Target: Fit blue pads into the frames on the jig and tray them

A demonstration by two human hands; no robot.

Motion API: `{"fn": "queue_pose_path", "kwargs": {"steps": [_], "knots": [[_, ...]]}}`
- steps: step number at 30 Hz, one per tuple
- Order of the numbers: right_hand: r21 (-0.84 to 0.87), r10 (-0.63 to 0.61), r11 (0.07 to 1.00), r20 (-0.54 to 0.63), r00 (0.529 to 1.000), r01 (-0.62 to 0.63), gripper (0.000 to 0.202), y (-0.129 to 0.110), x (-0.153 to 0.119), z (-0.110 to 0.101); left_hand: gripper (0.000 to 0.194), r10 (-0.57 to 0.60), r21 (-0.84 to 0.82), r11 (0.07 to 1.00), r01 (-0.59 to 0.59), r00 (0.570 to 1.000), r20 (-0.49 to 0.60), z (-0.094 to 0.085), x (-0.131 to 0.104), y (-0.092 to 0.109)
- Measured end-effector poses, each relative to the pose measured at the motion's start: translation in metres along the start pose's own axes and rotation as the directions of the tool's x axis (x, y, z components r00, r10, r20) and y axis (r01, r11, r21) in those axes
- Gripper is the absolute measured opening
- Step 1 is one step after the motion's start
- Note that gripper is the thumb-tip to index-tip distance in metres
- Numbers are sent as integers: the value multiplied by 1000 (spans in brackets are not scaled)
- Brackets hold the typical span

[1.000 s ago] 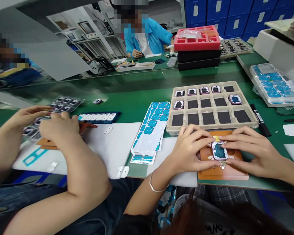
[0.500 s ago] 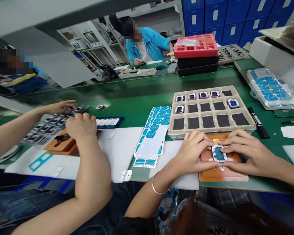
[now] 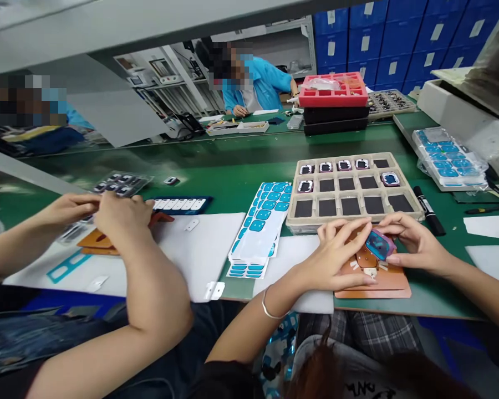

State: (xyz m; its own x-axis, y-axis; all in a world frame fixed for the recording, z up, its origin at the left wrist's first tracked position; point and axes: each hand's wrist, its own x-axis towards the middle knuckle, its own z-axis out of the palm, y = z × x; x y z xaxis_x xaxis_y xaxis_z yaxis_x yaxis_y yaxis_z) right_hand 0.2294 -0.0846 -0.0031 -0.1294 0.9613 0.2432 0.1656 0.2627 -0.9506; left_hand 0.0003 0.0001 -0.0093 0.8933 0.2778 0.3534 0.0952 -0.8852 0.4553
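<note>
Near edge of green worktop (image 3: 249,160): left hand (image 3: 336,257) pressed flat on orange jig (image 3: 385,280), fingers spread, gripping nothing. Right hand (image 3: 413,244) pinching small blue-faced frame (image 3: 380,244), tilted up off jig, fingers closed on its right edge. Just beyond: compartment tray (image 3: 416,208), few frames in far cells. Left of tray: blue sticker sheets (image 3: 261,221). Far left: co-worker's hands (image 3: 108,213) on another jig.

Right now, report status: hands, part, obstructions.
Left hand steadying the orange-brown fixture block. Right hand holding the small purple-rimmed frame part, tilted up. Beige compartment tray just behind; co-worker's hands at left.
</note>
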Motion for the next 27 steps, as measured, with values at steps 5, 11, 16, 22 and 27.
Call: {"fn": "queue_pose_path", "kwargs": {"steps": [5,11,16,22,27], "knots": [[147,126,981,28,992,-129,53,0,3,-3,97,49,67,997,-49,999,4,4,-1,-2],[138,54,989,8,999,-55,47,-4,5,-15,84,87,143,986,-82,996,-28,2,-4,0],[-426,-242,900,-304,922,96,39,-8,10,-53,46,104,179,978,-110,994,39,-1,-2,6],[-826,-364,545,-77,928,145,20,4,17,-77,36,150,143,980,-140,987,-61,0,1,5],[-839,-400,513,-51,915,178,16,12,18,-76,31,156,147,980,-135,978,-141,0,2,-1]]}}
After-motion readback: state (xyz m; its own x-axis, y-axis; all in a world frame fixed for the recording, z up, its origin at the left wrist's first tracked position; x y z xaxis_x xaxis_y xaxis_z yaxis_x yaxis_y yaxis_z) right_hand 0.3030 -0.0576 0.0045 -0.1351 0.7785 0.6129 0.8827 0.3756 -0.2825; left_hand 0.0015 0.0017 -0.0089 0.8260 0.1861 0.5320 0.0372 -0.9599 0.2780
